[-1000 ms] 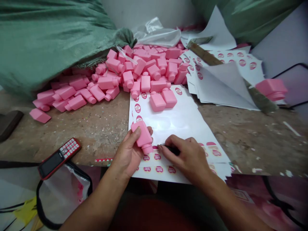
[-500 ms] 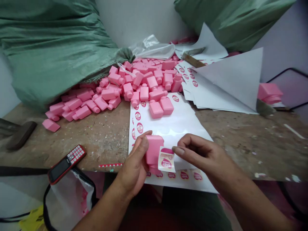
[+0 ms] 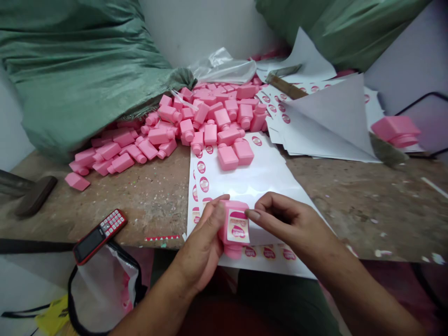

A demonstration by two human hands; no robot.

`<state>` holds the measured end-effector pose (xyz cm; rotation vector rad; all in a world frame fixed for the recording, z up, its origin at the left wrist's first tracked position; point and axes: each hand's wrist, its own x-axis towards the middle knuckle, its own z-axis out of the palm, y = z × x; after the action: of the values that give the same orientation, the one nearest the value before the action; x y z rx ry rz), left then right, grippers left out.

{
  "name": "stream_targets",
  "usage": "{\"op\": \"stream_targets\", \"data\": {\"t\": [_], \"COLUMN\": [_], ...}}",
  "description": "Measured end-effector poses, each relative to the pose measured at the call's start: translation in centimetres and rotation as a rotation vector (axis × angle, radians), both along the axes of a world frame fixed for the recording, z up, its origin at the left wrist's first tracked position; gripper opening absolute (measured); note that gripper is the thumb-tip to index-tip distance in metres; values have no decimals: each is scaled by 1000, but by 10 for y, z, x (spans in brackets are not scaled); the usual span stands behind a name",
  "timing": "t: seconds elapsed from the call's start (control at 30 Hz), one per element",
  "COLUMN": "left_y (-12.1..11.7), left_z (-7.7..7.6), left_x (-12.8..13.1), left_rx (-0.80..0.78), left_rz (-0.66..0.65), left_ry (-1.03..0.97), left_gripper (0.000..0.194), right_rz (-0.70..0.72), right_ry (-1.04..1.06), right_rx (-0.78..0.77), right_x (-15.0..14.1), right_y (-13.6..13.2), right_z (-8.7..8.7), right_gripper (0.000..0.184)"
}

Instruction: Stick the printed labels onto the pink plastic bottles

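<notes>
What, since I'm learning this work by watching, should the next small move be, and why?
Probably smooth the label down with the right hand while the left hand steadies the pink bottle. The label lies over the bottle's face, with the right thumb at its upper corner, and whether it sticks all over cannot be seen.
</notes>
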<state>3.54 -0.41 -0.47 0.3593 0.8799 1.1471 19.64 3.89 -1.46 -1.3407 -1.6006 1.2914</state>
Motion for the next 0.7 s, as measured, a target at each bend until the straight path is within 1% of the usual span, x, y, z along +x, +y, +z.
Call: {"op": "stream_targets", "data": {"t": [0.17, 0.27, 0.4, 0.53, 0.63, 0.7], "left_y": [-4, -4, -2, 0, 0, 0], "left_z": [-3, -4, -4, -4, -4, -5], "left_x": [-1, -2, -2, -1, -1, -2], "left_rx": [-36, -54, -59, -73, -61, -52], "left_rz": [-46, -41, -47, -17, 40, 60], "left_ry": [21, -9, -76, -102, -69, -29], "left_gripper": [39, 39, 35, 37, 33, 34], "right_rz": [-26, -26, 52, 77, 193, 243], "right_ry": [-29, -9, 95, 118, 105, 88], "right_rx": [24, 31, -30, -13, -36, -59], "right_x": [-2, -2, 0, 0, 2, 5], "right_y": [-1, -1, -1, -1, 0, 0], "right_z": [-1, 1, 2, 5, 12, 16], "right_gripper": [34, 33, 33, 30, 27, 31]}}
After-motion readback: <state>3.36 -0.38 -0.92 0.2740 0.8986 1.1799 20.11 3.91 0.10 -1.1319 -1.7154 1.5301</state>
